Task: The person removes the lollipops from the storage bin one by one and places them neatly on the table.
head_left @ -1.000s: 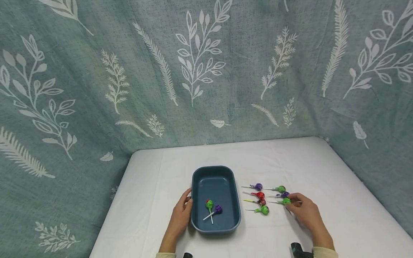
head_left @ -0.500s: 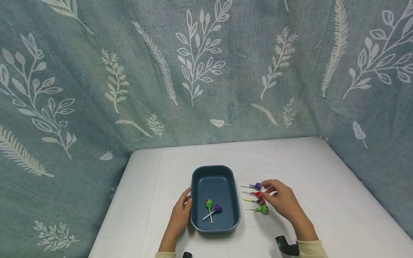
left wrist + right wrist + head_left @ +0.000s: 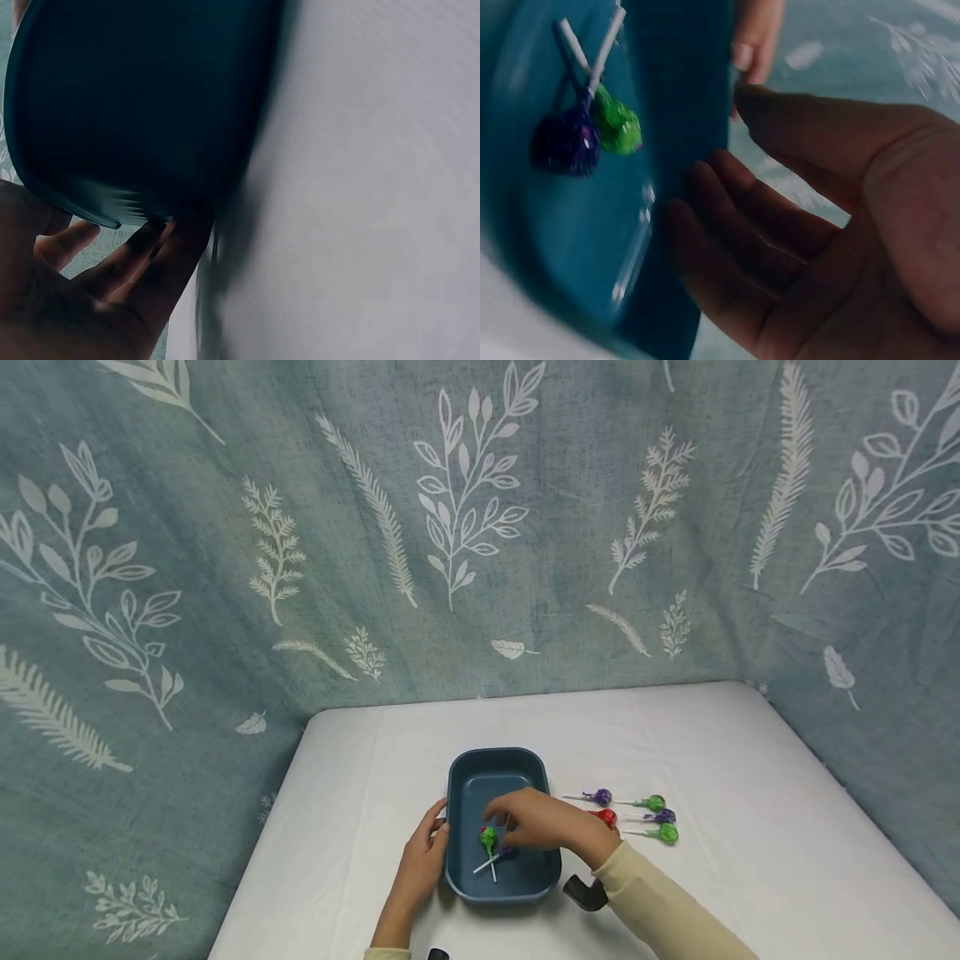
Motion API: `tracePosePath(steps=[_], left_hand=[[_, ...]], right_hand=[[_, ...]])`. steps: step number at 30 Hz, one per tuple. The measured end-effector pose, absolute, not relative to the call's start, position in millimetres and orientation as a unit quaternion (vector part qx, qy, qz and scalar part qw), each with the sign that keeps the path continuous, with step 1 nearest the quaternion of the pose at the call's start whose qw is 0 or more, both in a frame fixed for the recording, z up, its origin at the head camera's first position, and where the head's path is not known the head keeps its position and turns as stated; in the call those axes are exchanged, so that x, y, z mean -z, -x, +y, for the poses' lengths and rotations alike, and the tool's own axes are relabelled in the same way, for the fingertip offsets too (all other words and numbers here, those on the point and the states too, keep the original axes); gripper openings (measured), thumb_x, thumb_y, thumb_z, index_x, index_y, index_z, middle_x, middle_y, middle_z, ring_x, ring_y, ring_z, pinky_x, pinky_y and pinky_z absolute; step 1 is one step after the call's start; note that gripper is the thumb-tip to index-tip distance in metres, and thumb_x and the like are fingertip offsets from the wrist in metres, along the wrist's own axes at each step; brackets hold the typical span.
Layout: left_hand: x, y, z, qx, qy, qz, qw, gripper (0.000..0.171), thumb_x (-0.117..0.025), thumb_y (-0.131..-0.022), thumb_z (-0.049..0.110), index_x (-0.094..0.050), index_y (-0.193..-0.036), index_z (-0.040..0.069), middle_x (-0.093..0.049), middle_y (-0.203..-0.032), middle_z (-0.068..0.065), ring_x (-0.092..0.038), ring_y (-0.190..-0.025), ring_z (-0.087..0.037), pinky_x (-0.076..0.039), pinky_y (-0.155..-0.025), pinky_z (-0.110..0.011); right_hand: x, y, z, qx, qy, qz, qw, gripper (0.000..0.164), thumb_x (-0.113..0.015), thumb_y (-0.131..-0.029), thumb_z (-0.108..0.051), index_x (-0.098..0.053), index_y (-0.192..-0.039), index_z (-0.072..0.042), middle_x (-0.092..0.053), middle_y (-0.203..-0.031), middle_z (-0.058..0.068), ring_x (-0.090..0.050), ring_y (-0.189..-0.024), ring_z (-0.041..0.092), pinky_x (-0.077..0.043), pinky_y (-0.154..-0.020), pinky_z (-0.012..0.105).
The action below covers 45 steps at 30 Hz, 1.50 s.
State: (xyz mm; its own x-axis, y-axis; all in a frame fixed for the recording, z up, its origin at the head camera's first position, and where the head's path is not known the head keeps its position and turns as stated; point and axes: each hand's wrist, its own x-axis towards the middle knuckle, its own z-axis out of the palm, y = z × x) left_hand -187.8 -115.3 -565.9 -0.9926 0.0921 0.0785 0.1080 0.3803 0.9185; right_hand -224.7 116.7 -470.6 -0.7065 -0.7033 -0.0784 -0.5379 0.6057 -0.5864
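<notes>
A dark blue tray [image 3: 504, 889] stands on the white table. Inside it lie a green lollipop [image 3: 488, 837] and a purple lollipop [image 3: 509, 852], their white sticks crossed. My left hand [image 3: 422, 860] rests against the tray's left side, its fingers touching the outer wall in the left wrist view. Over the tray hovers my right hand [image 3: 540, 820], thumb and fingers spread apart with nothing between them, as the right wrist view shows. From the head, this hand partly covers the purple lollipop, while its wrist and sleeve hide some lollipops right of the tray.
Right of the tray, lollipops lie in two columns: a purple one [image 3: 602, 797] and a red one [image 3: 606, 816] nearer, two green [image 3: 667, 833] and another purple one [image 3: 664, 816] farther right. Patterned green-blue cloth [image 3: 480, 527] hangs behind the table.
My right hand has moved left from the far column of lollipops, past the nearer column, to above the tray. My left hand stays at the tray, and the two lollipops inside have not moved.
</notes>
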Motion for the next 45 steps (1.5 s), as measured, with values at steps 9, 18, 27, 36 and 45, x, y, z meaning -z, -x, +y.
tracePosePath(steps=[9, 18, 27, 36, 45], left_hand=[[569, 189, -116, 0.559, 0.064, -0.826, -0.007, 0.045, -0.043, -0.110, 0.019, -0.042, -0.154, 0.011, -0.061, -0.132, -0.021, -0.068, -0.111, -0.030, -0.048, -0.096, -0.053], [569, 192, -119, 0.565, 0.065, -0.823, -0.004, 0.045, -0.044, -0.110, 0.022, -0.043, -0.154, 0.012, -0.061, -0.132, -0.021, -0.067, -0.113, -0.033, -0.048, -0.097, -0.054], [567, 189, -119, 0.567, 0.066, -0.821, -0.002, 0.045, -0.045, -0.110, 0.021, -0.043, -0.154, 0.011, -0.060, -0.133, -0.022, -0.067, -0.113, -0.033, -0.048, -0.096, -0.054], [568, 188, -119, 0.564, 0.067, -0.823, 0.001, 0.046, -0.047, -0.109, 0.023, -0.043, -0.153, 0.011, -0.060, -0.133, -0.023, -0.066, -0.114, -0.035, -0.047, -0.097, -0.057], [569, 190, -118, 0.568, 0.068, -0.820, 0.002, 0.045, -0.045, -0.110, 0.022, -0.043, -0.153, 0.011, -0.061, -0.132, -0.021, -0.067, -0.112, -0.031, -0.048, -0.096, -0.053]], right_hand=[[483, 227, 86, 0.160, 0.372, 0.892, 0.200, 0.036, -0.082, -0.083, -0.006, -0.074, -0.118, -0.011, -0.068, -0.090, -0.005, -0.056, -0.076, 0.004, -0.050, -0.072, 0.026], [488, 229, 78, 0.122, 0.365, 0.903, 0.192, 0.032, -0.081, -0.084, -0.005, -0.076, -0.116, -0.009, -0.071, -0.091, -0.003, -0.058, -0.076, 0.004, -0.053, -0.074, 0.027], [489, 234, 75, 0.091, 0.378, 0.905, 0.172, 0.013, -0.079, -0.085, -0.007, -0.076, -0.097, -0.008, -0.060, -0.072, -0.007, -0.052, -0.064, 0.007, -0.047, -0.061, 0.025], [487, 242, 73, 0.066, 0.370, 0.906, 0.194, 0.014, -0.076, -0.086, -0.002, -0.073, -0.099, -0.008, -0.055, -0.072, -0.007, -0.050, -0.065, 0.009, -0.044, -0.060, 0.024], [487, 251, 71, 0.043, 0.353, 0.909, 0.215, 0.013, -0.074, -0.087, -0.002, -0.071, -0.097, -0.011, -0.058, -0.075, -0.005, -0.053, -0.066, 0.010, -0.046, -0.061, 0.025]])
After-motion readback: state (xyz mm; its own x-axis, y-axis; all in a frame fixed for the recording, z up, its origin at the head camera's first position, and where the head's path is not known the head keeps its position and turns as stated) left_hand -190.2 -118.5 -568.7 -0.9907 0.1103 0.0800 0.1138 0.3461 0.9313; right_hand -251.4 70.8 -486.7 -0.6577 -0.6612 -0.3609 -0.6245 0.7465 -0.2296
